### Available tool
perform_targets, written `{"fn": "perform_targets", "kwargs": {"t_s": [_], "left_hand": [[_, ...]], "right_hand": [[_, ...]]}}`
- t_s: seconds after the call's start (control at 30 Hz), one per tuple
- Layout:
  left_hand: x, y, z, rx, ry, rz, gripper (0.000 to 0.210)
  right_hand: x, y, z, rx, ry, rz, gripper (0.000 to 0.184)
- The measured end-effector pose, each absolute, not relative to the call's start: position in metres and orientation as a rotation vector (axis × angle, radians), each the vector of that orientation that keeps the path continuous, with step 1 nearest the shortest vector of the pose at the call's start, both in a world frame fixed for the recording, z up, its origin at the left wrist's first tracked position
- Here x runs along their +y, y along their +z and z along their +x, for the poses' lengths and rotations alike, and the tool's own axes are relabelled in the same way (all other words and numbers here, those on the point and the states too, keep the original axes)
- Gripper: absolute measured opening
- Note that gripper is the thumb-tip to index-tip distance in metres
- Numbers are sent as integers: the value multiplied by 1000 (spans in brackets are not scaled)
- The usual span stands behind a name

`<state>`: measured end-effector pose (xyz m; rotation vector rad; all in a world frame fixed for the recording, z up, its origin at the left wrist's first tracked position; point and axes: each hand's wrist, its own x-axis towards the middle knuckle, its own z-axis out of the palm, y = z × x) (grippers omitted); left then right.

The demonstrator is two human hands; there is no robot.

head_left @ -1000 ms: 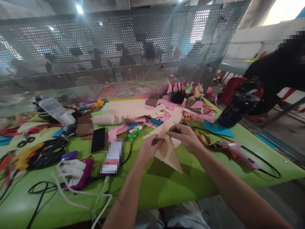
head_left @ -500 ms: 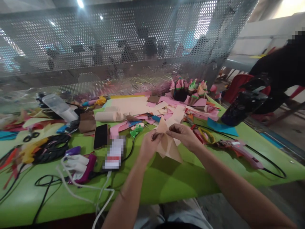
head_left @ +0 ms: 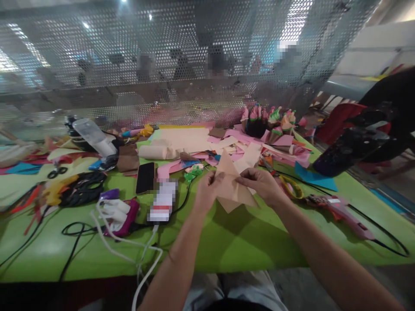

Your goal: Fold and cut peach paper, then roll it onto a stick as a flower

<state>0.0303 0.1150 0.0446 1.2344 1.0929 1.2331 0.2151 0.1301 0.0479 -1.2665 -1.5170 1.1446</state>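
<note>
A tan sheet of paper [head_left: 231, 183], creased and pointed at its corners, is held up over the green table in front of me. My left hand [head_left: 207, 190] pinches its left side, and my right hand [head_left: 259, 183] grips its right side between thumb and fingers. Behind the sheet lie pale paper strips [head_left: 248, 156] and pink scraps. Left of my left hand is a small green and white piece [head_left: 193, 172]. A pair of yellow-handled scissors or pliers [head_left: 292, 186] lies right of my right hand.
A pink glue gun [head_left: 343, 216] with a black cord lies at right, near a dark bottle [head_left: 350, 144]. At left are two phones, a magenta power strip [head_left: 128, 218] with white cables, and black scissors [head_left: 57, 172]. Paper cones [head_left: 259, 121] stand at the back before a perforated metal screen [head_left: 168, 52].
The tan paper, bunched and folded between my hands before, is now spread flatter and wider. My hands are slightly farther apart. The whole view has shifted a little.
</note>
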Motion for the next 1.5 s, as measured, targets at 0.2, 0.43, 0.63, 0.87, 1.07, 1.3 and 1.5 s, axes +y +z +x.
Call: {"fn": "perform_targets", "kwargs": {"t_s": [0.2,0.43,0.63,0.87,1.07,1.3,1.5], "left_hand": [[118,38,31,1076,1106,1251,44],[115,43,34,1105,1120,1246,33],[117,42,36,1105,1129,1192,28],[120,36,31,1057,1082,1236,32],[119,37,30,1052,1136,1131,44],[122,33,28,1153,1167,1292,31],[112,52,24,1577,1545,2091,49]], "right_hand": [[131,48,219,-1403,1070,-1262,52],[127,52,217,-1400,1171,-1267,49],[128,48,217,-1395,1231,-1288,51],[128,52,216,-1398,1210,-1320,52],[128,48,216,-1644,1121,-1345,45],[130,46,217,-1650,1022,-1290,39],[128,50,221,-1831,806,-1373,22]]}}
